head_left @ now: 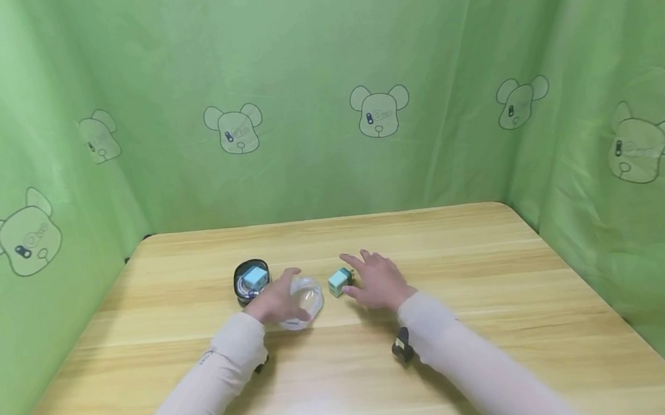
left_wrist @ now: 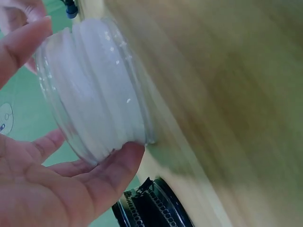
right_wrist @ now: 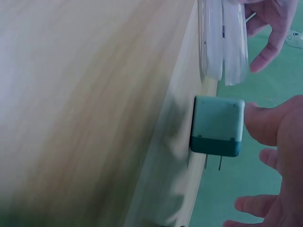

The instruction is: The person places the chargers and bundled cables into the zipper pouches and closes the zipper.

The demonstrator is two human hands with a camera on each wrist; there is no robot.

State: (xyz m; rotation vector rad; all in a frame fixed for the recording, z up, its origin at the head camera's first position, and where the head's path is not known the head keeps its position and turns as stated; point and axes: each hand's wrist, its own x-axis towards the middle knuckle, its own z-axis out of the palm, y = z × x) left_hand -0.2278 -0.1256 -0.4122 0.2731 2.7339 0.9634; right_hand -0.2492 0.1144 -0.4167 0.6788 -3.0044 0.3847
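Note:
A round clear plastic case [head_left: 311,299] with pale sides lies on the table under my left hand [head_left: 278,298]. The left wrist view shows the case [left_wrist: 94,85] between thumb and fingers, with one fingertip at its lower side. The fingers are spread and mostly straight. To the right, a pale blue-green charger plug [head_left: 340,282] lies with its metal prongs pointing right. My right hand [head_left: 379,282] hovers beside that plug, fingers apart. In the right wrist view its thumb tip is close by the plug's [right_wrist: 218,125] upper face, and the other fingers extend past the prongs.
At the left, a small black zip case [head_left: 237,293] stands open, holding a light blue plug [head_left: 255,277] and a coiled cable. The wooden table [head_left: 348,390] has green curtains [head_left: 311,170] behind it and on both sides.

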